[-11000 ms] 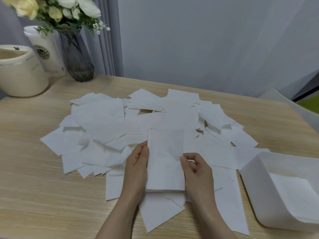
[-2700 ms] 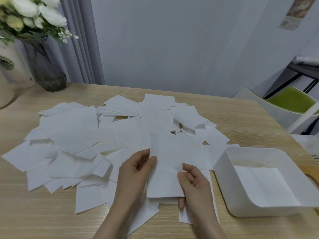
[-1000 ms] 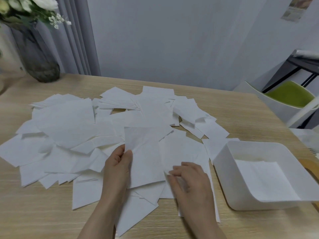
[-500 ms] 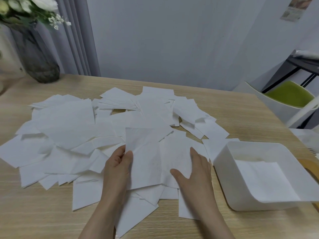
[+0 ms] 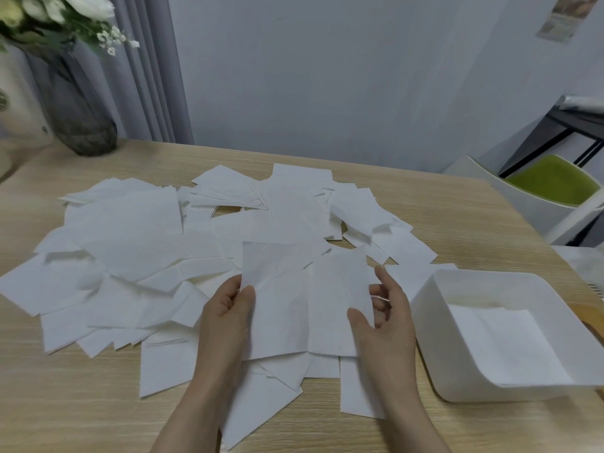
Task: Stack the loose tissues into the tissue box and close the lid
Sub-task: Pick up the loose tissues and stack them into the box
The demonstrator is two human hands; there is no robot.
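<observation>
Several loose white tissues (image 5: 130,243) lie spread over the wooden table (image 5: 457,217). My left hand (image 5: 225,315) pinches the left edge of one folded tissue (image 5: 274,302), lifted off the pile. My right hand (image 5: 385,318) holds a second folded tissue (image 5: 340,302) by its right edge, thumb in front and fingers behind. The two tissues stand side by side, edges overlapping. The white open tissue box (image 5: 434,338) sits at the right of my right hand, with tissues (image 5: 503,341) lying flat inside. A lid cannot be made out.
A dark glass vase (image 5: 78,122) with white flowers stands at the far left corner, a cream container beside it. A white chair with a green seat (image 5: 552,184) is beyond the table's right edge. Something tan shows behind the box (image 5: 585,315).
My right hand lay flat on a tissue half a second ago; it has now lifted that tissue up beside the one in my left hand. The left hand has barely moved.
</observation>
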